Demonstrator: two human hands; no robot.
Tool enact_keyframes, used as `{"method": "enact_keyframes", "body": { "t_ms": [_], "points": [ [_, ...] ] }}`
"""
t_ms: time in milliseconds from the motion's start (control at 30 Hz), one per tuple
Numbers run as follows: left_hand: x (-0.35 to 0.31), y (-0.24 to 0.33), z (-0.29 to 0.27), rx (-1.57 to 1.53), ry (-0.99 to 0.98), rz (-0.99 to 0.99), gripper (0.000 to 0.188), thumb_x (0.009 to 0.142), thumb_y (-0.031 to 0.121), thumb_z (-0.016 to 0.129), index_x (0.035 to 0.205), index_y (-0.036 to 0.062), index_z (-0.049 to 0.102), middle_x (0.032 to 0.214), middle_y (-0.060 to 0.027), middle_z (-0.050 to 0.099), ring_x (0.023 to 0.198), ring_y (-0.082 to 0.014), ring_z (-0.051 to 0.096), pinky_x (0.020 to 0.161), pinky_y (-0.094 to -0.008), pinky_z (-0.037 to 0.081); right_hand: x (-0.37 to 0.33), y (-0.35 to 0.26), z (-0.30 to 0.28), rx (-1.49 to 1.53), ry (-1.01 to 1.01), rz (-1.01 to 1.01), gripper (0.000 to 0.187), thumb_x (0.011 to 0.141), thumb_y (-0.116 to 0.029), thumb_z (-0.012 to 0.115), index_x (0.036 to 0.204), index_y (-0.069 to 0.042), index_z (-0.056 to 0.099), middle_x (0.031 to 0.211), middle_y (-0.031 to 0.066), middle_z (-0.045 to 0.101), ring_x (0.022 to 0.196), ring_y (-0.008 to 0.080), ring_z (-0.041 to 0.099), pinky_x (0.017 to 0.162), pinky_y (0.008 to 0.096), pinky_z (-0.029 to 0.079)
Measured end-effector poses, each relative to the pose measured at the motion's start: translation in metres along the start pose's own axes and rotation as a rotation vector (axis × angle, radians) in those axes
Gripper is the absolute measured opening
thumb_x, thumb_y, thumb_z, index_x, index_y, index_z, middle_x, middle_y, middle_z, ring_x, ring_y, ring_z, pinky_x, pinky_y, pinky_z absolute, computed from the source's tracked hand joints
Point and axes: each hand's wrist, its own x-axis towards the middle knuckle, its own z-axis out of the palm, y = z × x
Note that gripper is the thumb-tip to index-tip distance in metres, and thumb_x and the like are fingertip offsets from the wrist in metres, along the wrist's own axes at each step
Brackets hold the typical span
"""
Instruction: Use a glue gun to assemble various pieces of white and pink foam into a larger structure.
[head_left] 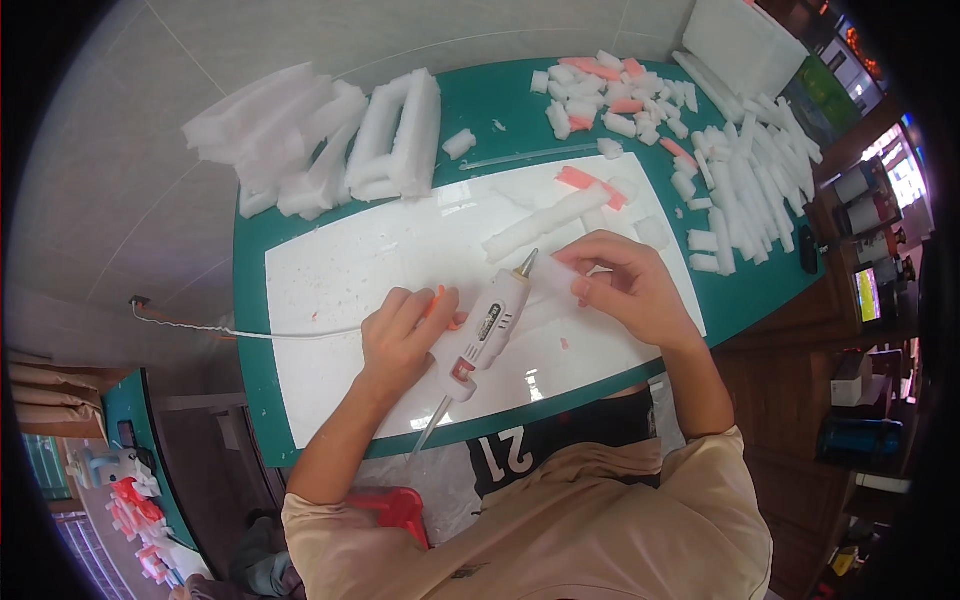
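Observation:
My left hand [403, 333] is wrapped round the handle of a white glue gun [486, 325], near its orange trigger. The gun's metal nozzle points up and to the right, and a clear glue stick [432, 424] juts from its back end. Close to the nozzle tip, my right hand [632, 287] pinches a small white foam piece [557, 279] between thumb and fingers. Whether the nozzle touches the foam I cannot tell. Just beyond lies a long white foam strip [545, 222] on the white board [340, 290], with a pink foam piece [592, 186] by its far end.
The board rests on a green table [490, 95]. White foam frames [395, 135] stand at the back left. Short white and pink foam bits [610, 100] are heaped at the back, and long foam strips [750, 190] at the right. A white cord [250, 331] runs to the wall.

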Motion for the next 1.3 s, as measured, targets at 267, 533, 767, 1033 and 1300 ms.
{"method": "enact_keyframes", "body": {
  "t_ms": [267, 533, 767, 1033, 1300],
  "points": [
    [0.0007, 0.0007, -0.0002, -0.011, 0.007, -0.005, 0.044, 0.058, -0.002, 0.067, 0.101, 0.0021, 0.066, 0.082, -0.0081, 0.061, 0.065, -0.0207, 0.056, 0.053, -0.0293, 0.046, -0.0002, 0.0, 0.0005, -0.012, 0.007, -0.004, 0.032, 0.082, 0.007, 0.059, 0.114, 0.003, 0.062, 0.109, 0.0089, 0.056, 0.096, 0.0139, 0.053, 0.075, 0.0249, 0.053],
    [0.0022, -0.0014, 0.003, 0.002, 0.028, 0.044, 0.041, 0.059, 0.003, 0.077, 0.098, 0.0062, 0.065, 0.08, -0.0018, 0.059, 0.062, -0.0151, 0.051, 0.044, -0.0267, 0.039, 0.0001, 0.0034, 0.004, 0.022, 0.074, -0.033, 0.025, 0.084, -0.005, 0.068, 0.109, -0.002, 0.067, 0.1, 0.0036, 0.062, 0.086, 0.0076, 0.053, 0.066, 0.0187, 0.045],
    [0.002, -0.0019, 0.0028, -0.081, 0.015, 0.03, 0.043, 0.058, 0.001, 0.076, 0.099, 0.0058, 0.065, 0.08, -0.0014, 0.059, 0.063, -0.0149, 0.052, 0.045, -0.0263, 0.041, 0.0013, 0.0041, 0.0044, 0.056, 0.084, -0.011, 0.026, 0.083, -0.004, 0.068, 0.109, -0.001, 0.066, 0.101, 0.0032, 0.061, 0.087, 0.007, 0.052, 0.066, 0.0188, 0.045],
    [0.0008, 0.0041, -0.0021, -0.117, -0.061, -0.022, 0.033, 0.068, -0.005, 0.067, 0.101, 0.0, 0.066, 0.082, -0.0097, 0.062, 0.067, -0.0184, 0.059, 0.055, -0.027, 0.05, 0.0034, 0.0072, 0.0071, 0.074, 0.104, 0.009, 0.025, 0.084, -0.006, 0.069, 0.108, -0.001, 0.066, 0.101, 0.0038, 0.062, 0.087, 0.0072, 0.053, 0.067, 0.0188, 0.046],
    [-0.0002, -0.0006, 0.0038, -0.043, 0.017, 0.05, 0.042, 0.059, 0.003, 0.078, 0.099, 0.007, 0.065, 0.08, -0.0011, 0.058, 0.061, -0.0149, 0.051, 0.045, -0.0263, 0.04, 0.0047, 0.0048, 0.009, 0.042, 0.089, 0.001, 0.025, 0.084, -0.007, 0.069, 0.109, 0.0, 0.066, 0.102, 0.0043, 0.062, 0.088, 0.0079, 0.054, 0.068, 0.0188, 0.047]
  ]
}}
